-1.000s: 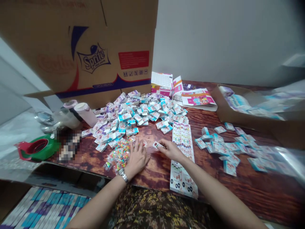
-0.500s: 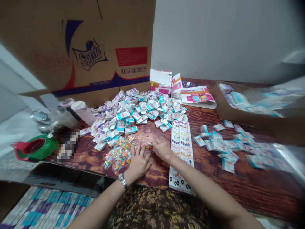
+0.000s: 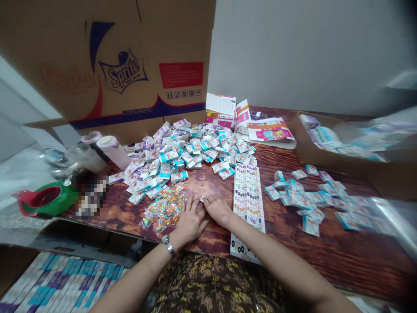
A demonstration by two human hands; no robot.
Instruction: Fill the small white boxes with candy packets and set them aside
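Observation:
My left hand (image 3: pixel 190 221) lies palm down on the table with its fingers stretched out. Its fingertips reach the right edge of a pile of clear packets of coloured candy (image 3: pixel 165 204). Close beside it, my right hand (image 3: pixel 219 211) has its fingers curled together. A small white piece with a bit of red (image 3: pixel 202 199) shows at its fingertips; the rest is covered. Under my right forearm lies a long sheet of printed stickers (image 3: pixel 249 200). Behind both hands is a heap of small white, blue and purple boxes (image 3: pixel 192 150).
A large cardboard carton (image 3: pixel 130 61) stands at the back left. Left are a pink bottle (image 3: pixel 114 152) and a green tape roll (image 3: pixel 54 198). More small boxes (image 3: pixel 312 198) lie right, before an open carton (image 3: pixel 299 141). Packed boxes (image 3: pixel 65 278) sit below the table edge.
My right hand has moved slightly left and closer to my left hand. The candy packet seen between the hands is now hidden, and a small white piece shows there.

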